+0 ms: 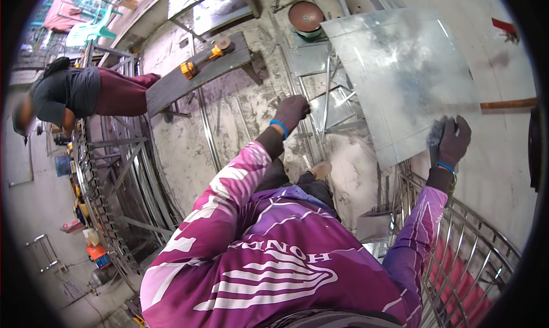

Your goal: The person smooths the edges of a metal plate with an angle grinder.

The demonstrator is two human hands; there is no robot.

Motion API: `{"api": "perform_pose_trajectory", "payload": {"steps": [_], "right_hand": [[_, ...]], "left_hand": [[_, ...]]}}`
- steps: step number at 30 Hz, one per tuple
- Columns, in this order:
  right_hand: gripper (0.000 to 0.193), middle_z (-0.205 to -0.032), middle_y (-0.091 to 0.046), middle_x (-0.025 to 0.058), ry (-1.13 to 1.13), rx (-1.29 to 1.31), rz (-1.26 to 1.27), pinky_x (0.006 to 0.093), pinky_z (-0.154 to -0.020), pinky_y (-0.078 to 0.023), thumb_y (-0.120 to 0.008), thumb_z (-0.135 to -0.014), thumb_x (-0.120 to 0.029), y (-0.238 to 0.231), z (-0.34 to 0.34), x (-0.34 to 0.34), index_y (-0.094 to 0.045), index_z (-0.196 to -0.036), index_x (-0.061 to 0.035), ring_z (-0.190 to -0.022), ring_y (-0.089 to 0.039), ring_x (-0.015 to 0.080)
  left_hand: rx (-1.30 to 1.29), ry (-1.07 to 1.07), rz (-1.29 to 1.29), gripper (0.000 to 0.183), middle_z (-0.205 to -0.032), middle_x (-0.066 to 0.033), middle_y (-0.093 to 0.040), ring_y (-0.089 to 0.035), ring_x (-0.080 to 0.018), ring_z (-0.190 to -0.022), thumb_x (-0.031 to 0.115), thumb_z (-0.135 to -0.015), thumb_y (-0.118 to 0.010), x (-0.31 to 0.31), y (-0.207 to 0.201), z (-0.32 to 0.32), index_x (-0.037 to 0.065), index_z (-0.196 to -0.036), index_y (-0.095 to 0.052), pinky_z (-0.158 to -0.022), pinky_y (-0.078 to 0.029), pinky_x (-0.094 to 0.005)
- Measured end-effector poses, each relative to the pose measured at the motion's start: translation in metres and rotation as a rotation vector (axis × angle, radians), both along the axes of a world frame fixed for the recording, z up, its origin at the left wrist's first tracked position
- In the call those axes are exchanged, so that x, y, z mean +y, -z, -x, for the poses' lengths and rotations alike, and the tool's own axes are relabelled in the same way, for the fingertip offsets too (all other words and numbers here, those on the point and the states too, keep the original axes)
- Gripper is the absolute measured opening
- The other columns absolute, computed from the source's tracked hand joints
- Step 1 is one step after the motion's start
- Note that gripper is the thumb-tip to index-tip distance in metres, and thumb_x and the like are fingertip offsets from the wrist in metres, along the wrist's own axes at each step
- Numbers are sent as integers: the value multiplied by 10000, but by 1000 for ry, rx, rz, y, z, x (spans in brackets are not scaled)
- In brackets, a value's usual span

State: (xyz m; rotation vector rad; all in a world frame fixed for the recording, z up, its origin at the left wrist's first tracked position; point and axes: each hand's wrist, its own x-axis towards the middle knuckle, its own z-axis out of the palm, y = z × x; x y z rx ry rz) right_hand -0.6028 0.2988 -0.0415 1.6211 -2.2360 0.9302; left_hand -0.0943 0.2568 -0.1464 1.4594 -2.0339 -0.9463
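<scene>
Head view: metal sheet, upper right of frame, long axis slanting top to lower right; right hand nearer, at sheet's lower-right corner, gripping grey wad; left hand, centre, loosely closed, contents hidden

The left arm is stretched forward and inward, and the left hand, in a dark glove, is in front of the body, its fingers curled into a loose fist. The right arm extends forward on the right side. The right hand, gloved also, has its fingers pointing to the far side; how tightly they close cannot be told. Both wrists are dark-covered, and the hands are well apart.
</scene>
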Motion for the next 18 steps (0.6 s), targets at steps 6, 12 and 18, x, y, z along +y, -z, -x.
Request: {"api": "perform_pose_trajectory", "payload": {"steps": [6, 12, 18], "right_hand": [[299, -1179, -675, 120, 204, -288, 161, 347, -976, -490, -674, -941, -196, -34, -16, 21, -678, -1181, -18, -1103, -629, 224], [270, -1046, -663, 168, -273, -634, 231, 355, -900, -527, -535, -988, -102, -156, -148, 78, -603, -1160, 94, -982, -644, 227], [210, -975, -661, 76, -31, -744, -841, 321, -893, -505, -648, -880, -53, -3, -403, 37, -681, -1084, -15, -921, -632, 180]], "left_hand": [[-4, -444, -364, 324, -831, -221, -687, -672, -338, -806, 296, -881, -606, 33, 58, -162, -17, -897, -687, -760, -516, -417], [38, -495, -663, 386, -871, -96, -735, -703, -189, -848, 321, -984, -561, -14, 129, -305, -38, -975, -702, -779, -531, -334], [-610, -426, -407, 525, -1297, -200, -629, -603, -378, -1181, 418, -904, -635, -197, 212, -421, 129, -1339, -586, -927, -497, -484]]}}
